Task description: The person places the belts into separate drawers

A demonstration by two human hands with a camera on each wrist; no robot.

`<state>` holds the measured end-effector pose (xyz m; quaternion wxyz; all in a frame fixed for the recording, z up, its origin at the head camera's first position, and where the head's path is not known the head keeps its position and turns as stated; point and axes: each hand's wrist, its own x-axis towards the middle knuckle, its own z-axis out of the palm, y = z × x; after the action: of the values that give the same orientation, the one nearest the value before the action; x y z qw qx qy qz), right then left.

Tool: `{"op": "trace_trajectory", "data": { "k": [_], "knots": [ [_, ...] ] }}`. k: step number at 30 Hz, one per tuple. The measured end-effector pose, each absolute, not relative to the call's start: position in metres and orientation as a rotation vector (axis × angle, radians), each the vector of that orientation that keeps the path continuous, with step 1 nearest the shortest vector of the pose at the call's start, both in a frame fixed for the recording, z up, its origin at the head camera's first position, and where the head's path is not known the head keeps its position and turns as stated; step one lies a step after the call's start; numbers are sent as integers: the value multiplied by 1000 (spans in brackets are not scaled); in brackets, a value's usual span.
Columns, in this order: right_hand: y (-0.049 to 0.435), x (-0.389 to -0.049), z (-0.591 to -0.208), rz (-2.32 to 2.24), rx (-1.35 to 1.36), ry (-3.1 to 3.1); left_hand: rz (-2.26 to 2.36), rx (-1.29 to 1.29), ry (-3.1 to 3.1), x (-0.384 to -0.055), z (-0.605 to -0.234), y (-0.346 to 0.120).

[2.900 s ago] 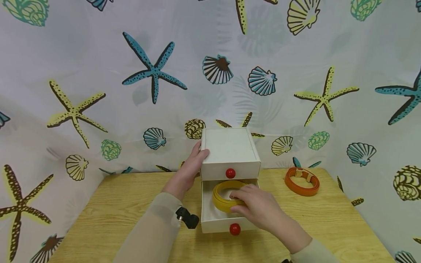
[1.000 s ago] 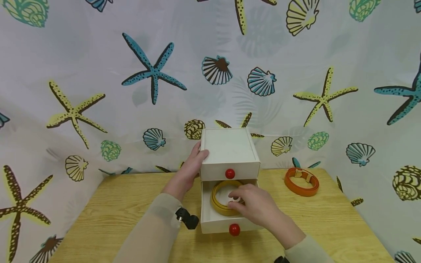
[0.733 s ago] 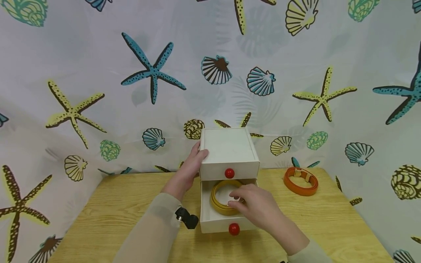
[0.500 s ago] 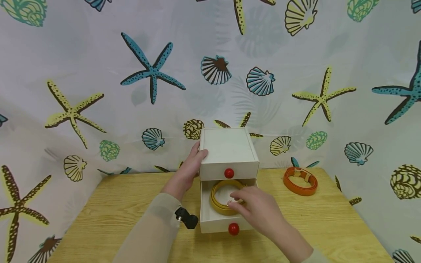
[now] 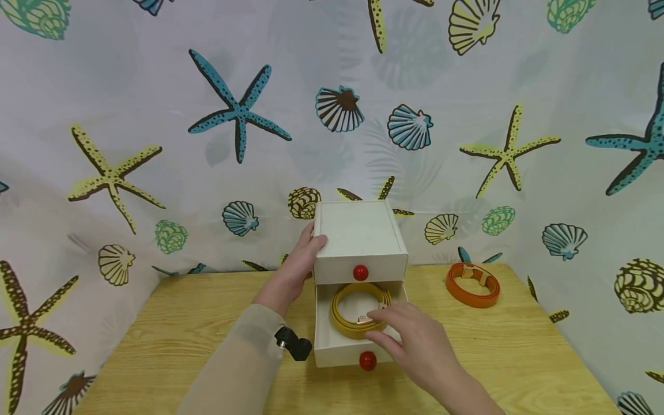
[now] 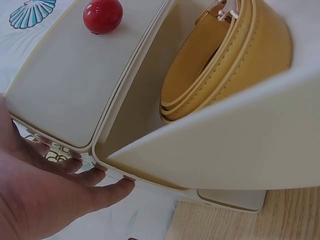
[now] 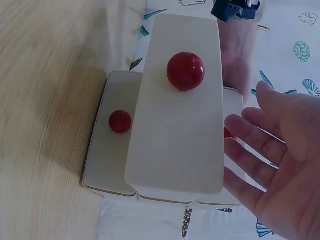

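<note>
A small white drawer chest [image 5: 358, 227] with red knobs stands on the table, its middle drawer [image 5: 339, 356] pulled out. Inside that drawer lies a coiled yellow belt [image 5: 343, 325], its metal buckle [image 5: 363, 318] at the front right of the coil. My left hand [image 5: 297, 266] rests on the chest's left side, thumb over the top edge; the left wrist view shows its fingers [image 6: 112, 194] extended along the side wall. Over the drawer's right front, my right hand [image 5: 417, 340] holds nothing, thumb and fingers spread, fingertips close to the buckle.
A coiled orange belt [image 5: 473, 298] lies on the wooden table [image 5: 207, 323] to the right of the chest. Behind hangs a white cloth [image 5: 311, 52] printed with shells and starfish. The bottom drawer [image 7: 112, 150] is pushed in below the pulled-out one.
My right hand has let go of the yellow belt and drawn back to the right, its fingers spreading. The belt now lies lower in the drawer. My left hand has stayed on the chest.
</note>
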<state>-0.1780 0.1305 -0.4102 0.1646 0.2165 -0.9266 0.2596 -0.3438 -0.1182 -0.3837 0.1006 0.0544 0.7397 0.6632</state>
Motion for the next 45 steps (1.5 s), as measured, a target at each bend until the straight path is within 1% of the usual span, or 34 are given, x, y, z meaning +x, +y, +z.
{"op": "trace_trajectory", "data": {
  "k": [5,16,27,45],
  "knots": [
    [133,-168,-411,765,582,-2658,1958,168,2181,-344,-384,-119],
    [140,-152,-414,761,667,-2601,1951,165,2187,-346,-385,-120],
    [145,-146,-423,736,680,-2587,1951,161,2189,-346,-385,-120],
    [147,-137,-433,846,673,-2702,1955,187,2191,-345,-386,-120]
  ]
}}
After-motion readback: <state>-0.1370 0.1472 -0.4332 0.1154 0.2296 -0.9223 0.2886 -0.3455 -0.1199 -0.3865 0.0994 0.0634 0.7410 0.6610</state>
